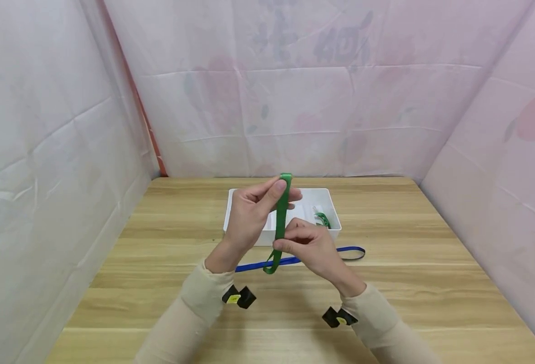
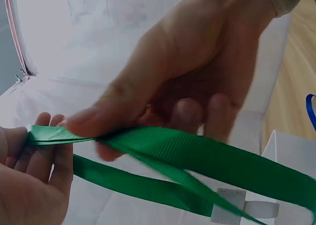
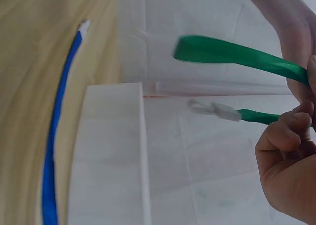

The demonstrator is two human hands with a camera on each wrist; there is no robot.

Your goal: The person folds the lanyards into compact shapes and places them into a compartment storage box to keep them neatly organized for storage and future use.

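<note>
A green ribbon [image 1: 281, 222] is held upright, folded double, above the white tray [image 1: 244, 194]. My left hand [image 1: 249, 215] pinches the folded top end [image 2: 49, 134] between thumb and fingers. My right hand [image 1: 310, 246] pinches the ribbon lower down, and the bottom loop [image 1: 271, 268] hangs under it. In the left wrist view the right hand's thumb [image 2: 94, 123] presses on the ribbon [image 2: 197, 151]. The right wrist view shows the ribbon [image 3: 232, 52] running to my curled right fingers [image 3: 284, 136].
A blue ribbon [image 1: 295, 260] lies flat on the wooden table [image 1: 431, 283] in front of the tray. Inside the tray lies another green ribbon piece [image 1: 323, 219] with a white clip [image 3: 217, 110]. Pale cloth walls [image 1: 44, 151] enclose the table on three sides.
</note>
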